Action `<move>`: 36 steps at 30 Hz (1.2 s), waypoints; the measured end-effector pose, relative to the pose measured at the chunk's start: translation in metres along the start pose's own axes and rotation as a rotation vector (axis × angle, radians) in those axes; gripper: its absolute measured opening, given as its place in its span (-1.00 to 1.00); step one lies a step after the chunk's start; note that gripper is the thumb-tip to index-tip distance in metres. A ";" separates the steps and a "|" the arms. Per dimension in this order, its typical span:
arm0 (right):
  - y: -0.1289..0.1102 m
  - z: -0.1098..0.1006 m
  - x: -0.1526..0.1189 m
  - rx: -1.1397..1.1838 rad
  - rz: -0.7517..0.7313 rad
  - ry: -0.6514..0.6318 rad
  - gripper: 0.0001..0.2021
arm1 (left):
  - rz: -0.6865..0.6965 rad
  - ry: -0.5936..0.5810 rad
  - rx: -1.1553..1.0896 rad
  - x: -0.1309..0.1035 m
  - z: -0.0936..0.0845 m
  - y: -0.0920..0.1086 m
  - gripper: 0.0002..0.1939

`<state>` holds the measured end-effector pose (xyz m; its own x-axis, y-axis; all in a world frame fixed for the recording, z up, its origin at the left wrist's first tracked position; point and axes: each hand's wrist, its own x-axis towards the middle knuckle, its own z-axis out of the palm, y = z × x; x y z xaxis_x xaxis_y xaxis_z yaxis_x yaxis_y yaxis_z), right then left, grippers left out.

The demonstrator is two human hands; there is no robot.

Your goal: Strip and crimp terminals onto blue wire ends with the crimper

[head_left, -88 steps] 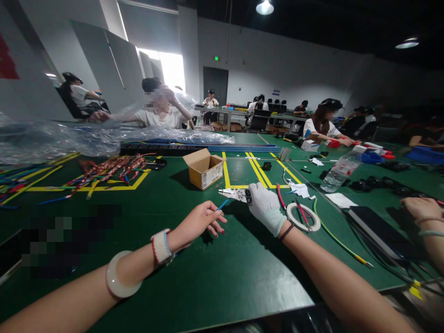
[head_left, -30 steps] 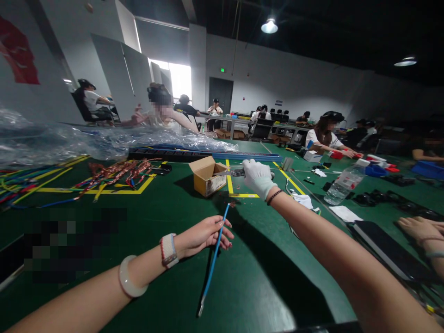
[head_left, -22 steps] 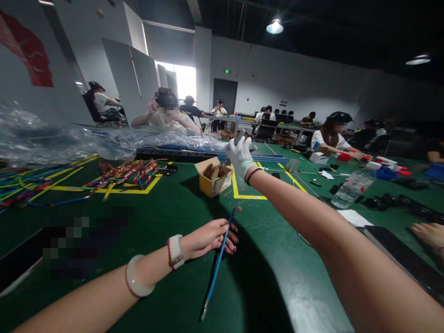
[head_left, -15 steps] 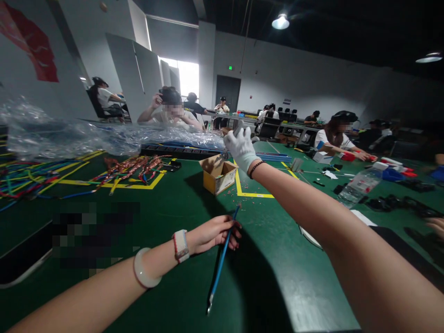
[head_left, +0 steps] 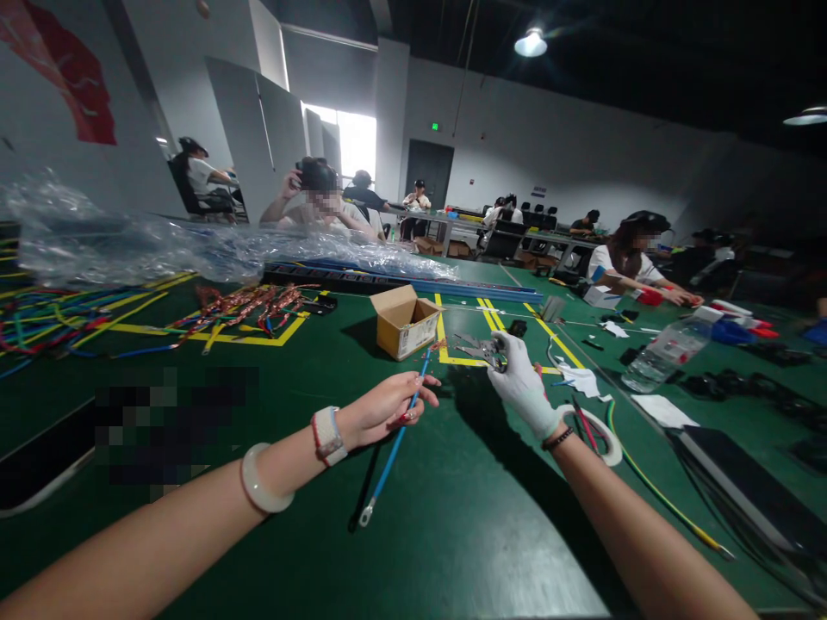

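Observation:
A blue cable (head_left: 391, 465) with a metal lug at its near end is pinched in the bare fingers of my left hand (head_left: 388, 409). Its far end shows bare copper strands and points toward an open cardboard box (head_left: 417, 336). My right hand (head_left: 522, 387), in a white glove, grips a grey metal wire stripper (head_left: 475, 347). The stripper's jaws point left, above the table and to the right of the cable's end, apart from it. Small copper bits lie scattered between the box and the tool.
Coloured wires (head_left: 77, 323) and a bundle of stripped copper wires (head_left: 251, 310) lie at the left, before clear plastic wrap (head_left: 155, 245). On the right are a tape roll (head_left: 611, 448), a yellow-green cable (head_left: 652, 491) and a water bottle (head_left: 668, 353). Other people sit beyond the table.
My right hand has come down and back from beyond the box, and the wire stripper now shows clearly in it. My left hand has shifted slightly up and left with the cable.

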<state>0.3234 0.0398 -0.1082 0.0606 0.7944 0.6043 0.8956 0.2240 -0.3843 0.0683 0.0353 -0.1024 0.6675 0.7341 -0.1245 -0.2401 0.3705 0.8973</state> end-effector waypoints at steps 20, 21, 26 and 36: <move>0.004 0.001 -0.022 -0.040 0.104 -0.139 -0.50 | -0.013 -0.107 0.122 -0.004 0.015 -0.001 -0.78; 0.004 0.000 -0.021 -0.044 0.108 -0.130 -0.51 | 0.000 -0.093 0.147 -0.005 0.016 0.001 -0.78; 0.009 -0.003 -0.018 -0.055 0.134 -0.116 -0.50 | 0.054 -0.030 0.242 -0.005 0.015 0.009 -0.78; 0.004 0.000 -0.021 0.175 0.055 -0.222 -0.49 | 0.164 0.017 0.466 -0.008 0.016 0.030 -0.70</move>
<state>0.3259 0.0238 -0.1221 -0.0083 0.9079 0.4191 0.8027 0.2560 -0.5387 0.0665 0.0314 -0.0678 0.6350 0.7719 0.0305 0.0022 -0.0412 0.9991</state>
